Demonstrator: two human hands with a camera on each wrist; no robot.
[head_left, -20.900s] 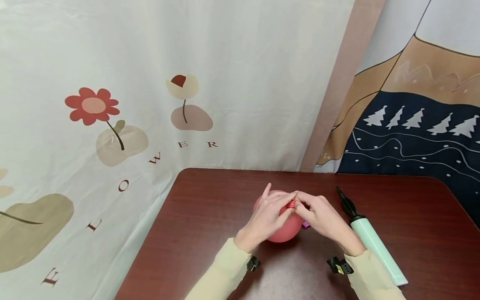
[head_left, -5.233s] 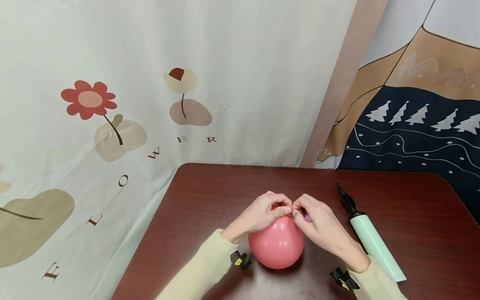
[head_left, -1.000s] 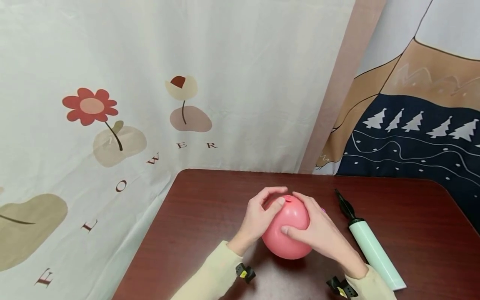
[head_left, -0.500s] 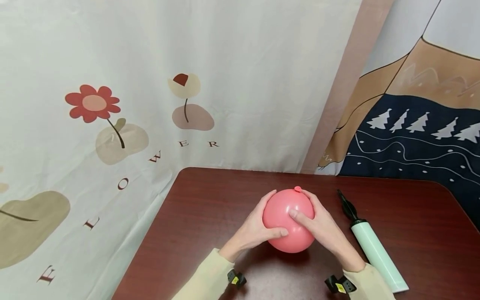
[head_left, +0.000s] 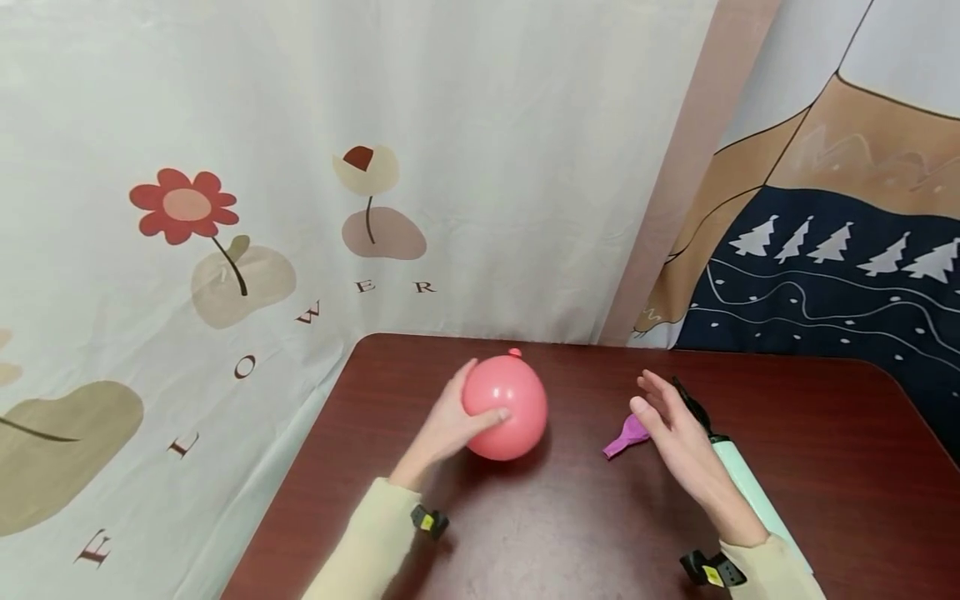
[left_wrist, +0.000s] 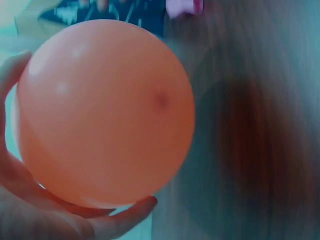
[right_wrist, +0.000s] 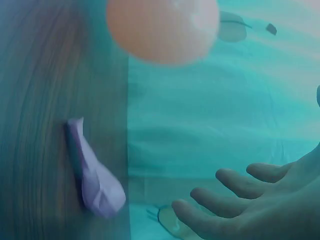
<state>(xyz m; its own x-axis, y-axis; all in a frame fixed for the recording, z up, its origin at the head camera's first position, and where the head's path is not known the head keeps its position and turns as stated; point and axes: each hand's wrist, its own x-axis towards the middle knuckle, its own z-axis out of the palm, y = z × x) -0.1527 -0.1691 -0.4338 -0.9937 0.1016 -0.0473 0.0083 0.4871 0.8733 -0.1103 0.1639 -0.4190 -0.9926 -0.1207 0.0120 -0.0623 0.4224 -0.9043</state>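
Note:
An inflated pink balloon [head_left: 510, 408] is held in my left hand [head_left: 450, 421], thumb across its near side and the other fingers round its left side. Its knotted neck [head_left: 515, 352] points up and away. In the left wrist view the balloon [left_wrist: 107, 115] covers much of the frame, with a shadow on the table beside it. My right hand [head_left: 678, 442] is apart from it, fingers extended and holding nothing. Just left of that hand lies a flat, uninflated purple balloon [head_left: 626, 435]; the right wrist view shows this purple balloon [right_wrist: 100, 185] whole on the table.
A mint-green hand pump [head_left: 757, 492] with a black nozzle lies on the right, partly behind my right hand and forearm. The brown table [head_left: 570, 525] ends at the back against a printed curtain [head_left: 510, 167].
Earlier both hands worked at the pink balloon's neck, then held its sides. Now the right hand has let go and moved right, while the left carries the balloon left. The purple balloon has come into view.

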